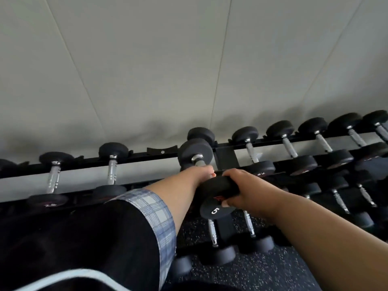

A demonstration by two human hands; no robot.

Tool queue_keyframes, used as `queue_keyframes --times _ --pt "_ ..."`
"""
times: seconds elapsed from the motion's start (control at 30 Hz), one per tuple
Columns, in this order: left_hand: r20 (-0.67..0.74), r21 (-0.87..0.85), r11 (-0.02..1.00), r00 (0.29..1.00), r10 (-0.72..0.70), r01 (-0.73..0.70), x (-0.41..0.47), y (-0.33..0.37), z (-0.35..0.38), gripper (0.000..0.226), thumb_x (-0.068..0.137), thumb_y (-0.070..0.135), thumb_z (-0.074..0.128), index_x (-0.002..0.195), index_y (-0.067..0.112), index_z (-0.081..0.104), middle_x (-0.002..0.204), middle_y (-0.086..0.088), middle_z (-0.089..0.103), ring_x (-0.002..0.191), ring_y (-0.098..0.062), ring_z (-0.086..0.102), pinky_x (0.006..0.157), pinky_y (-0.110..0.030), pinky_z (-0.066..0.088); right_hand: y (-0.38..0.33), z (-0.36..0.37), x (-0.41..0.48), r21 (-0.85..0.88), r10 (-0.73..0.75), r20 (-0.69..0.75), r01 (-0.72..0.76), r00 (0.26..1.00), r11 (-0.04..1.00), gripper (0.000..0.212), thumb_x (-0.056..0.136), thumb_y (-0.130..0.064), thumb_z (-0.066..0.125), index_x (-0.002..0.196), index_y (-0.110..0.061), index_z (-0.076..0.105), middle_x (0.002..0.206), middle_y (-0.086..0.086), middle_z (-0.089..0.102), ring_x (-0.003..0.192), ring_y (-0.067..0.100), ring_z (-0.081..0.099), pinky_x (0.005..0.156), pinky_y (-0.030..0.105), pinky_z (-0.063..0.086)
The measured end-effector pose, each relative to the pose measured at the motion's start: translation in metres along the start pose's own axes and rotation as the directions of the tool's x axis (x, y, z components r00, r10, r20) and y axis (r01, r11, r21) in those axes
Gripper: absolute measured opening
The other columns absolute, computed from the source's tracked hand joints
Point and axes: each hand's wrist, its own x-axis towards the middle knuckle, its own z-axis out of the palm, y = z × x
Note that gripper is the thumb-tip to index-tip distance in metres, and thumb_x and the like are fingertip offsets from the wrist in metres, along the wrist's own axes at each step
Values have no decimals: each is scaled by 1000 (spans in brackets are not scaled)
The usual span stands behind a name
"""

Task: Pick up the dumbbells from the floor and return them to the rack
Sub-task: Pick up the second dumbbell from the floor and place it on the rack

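Observation:
A black dumbbell marked 5 (216,208) is held up at the top shelf of the black rack (225,156). My left hand (202,172) is wrapped around its steel handle, just behind the far head (195,153). My right hand (239,189) grips the near head from the right side. The far head hovers by an empty cradle (162,151) on the rack's back rail. Two more dumbbells (218,244) lie on the speckled floor below the held one.
Several black dumbbells fill the top shelf to the left (53,177) and right (291,148), with more on lower shelves at the right (344,200). A pale wall (189,59) rises behind the rack. My dark sleeve with a plaid cuff (147,208) covers the lower left.

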Motion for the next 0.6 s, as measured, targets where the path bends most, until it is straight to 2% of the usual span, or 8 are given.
queue_keyframes --times 0.03,0.07,0.1,0.17,0.2,0.33,0.47,0.6 --pt "55 -23 999 998 -28 30 4 -1 -15 37 99 27 38 64 15 40 69 -2 38 63 -14 40 67 -26 34 -7 4 16 -2 -13 2 13 1000 1000 62 65 -39 83 117 -36 50 104 -18 53 92 3 56 76 25 46" --pt "30 -22 1000 999 -16 17 14 2 -25 38 98 36 42 68 13 47 73 -3 44 71 -17 47 70 -26 36 -14 8 30 -9 -30 5 30 1000 1000 61 66 -38 84 118 -35 51 104 -17 53 92 4 56 77 25 44" --pt "-34 48 999 999 19 -18 15 2 -37 42 94 47 47 80 9 58 82 -4 54 85 -21 55 77 -26 37 -20 11 43 -17 -48 9 48 999 999 61 67 -38 84 118 -35 51 103 -16 52 92 5 55 76 25 43" --pt "-125 88 996 992 19 -8 34 -2 -62 65 86 61 53 115 4 64 117 -8 65 113 -24 60 98 -30 41 -30 16 68 -33 -82 18 83 996 996 61 68 -40 83 119 -36 50 104 -15 51 93 7 54 78 26 43" --pt "-133 76 997 991 4 7 47 -5 -72 69 84 62 54 123 5 61 128 -9 62 118 -25 58 104 -34 40 -33 18 79 -39 -96 27 97 995 995 61 68 -40 82 119 -37 48 104 -16 51 93 8 55 80 29 45" --pt "-135 108 994 991 -18 32 73 1 -104 72 85 58 54 138 9 50 135 -9 53 122 -23 52 106 -34 34 -40 28 123 -77 -174 55 178 983 981 61 70 -45 78 122 -38 46 109 -14 53 99 12 55 84 37 50" --pt "-202 123 989 977 -61 87 96 16 -124 60 95 44 42 142 8 42 147 -16 43 132 -28 44 111 -36 27 -47 36 166 -144 -231 81 241 969 960 66 73 -45 77 128 -33 42 120 -5 54 109 20 54 86 41 49" --pt "-230 114 989 971 -63 91 133 8 -155 61 93 47 47 135 2 52 140 -19 53 128 -33 50 108 -39 39 -52 52 203 -220 -237 103 255 966 942 68 76 -40 77 132 -27 41 129 1 52 119 25 49 92 43 46"
